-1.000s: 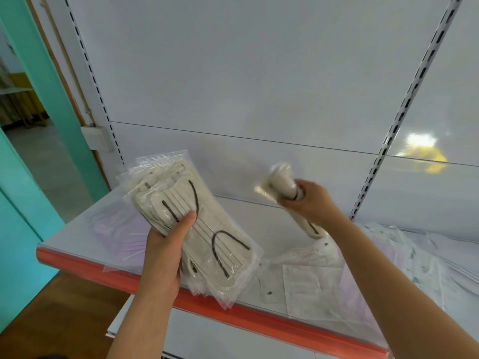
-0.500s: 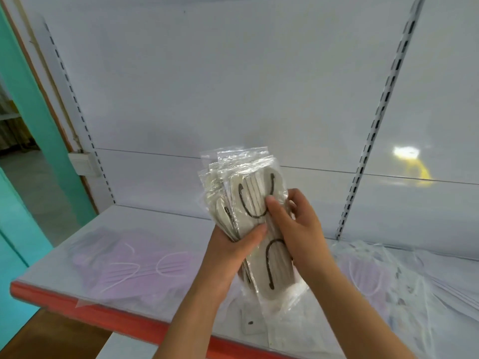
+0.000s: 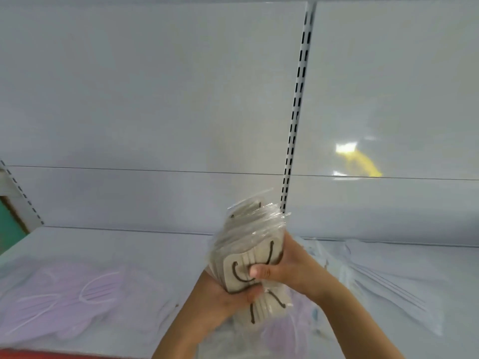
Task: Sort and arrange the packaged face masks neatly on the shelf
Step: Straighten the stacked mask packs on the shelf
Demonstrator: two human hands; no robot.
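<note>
**A shop's display shelving**

The setting looks like a retail shop. A white metal shelf (image 3: 129,244) runs across the view, backed by glossy white panels (image 3: 155,99) of the kind used in store gondola units. A slotted upright (image 3: 298,99), punched with a column of small bracket holes, rises between two panels, and a second one (image 3: 23,195) shows at the left edge. A red strip (image 3: 39,354) lines the shelf's front lip. Goods lie in repeated sealed clear packets: purple face masks (image 3: 64,296) on the left, white ones (image 3: 383,278) on the right, and a beige stack (image 3: 248,244) held in two hands.
</note>
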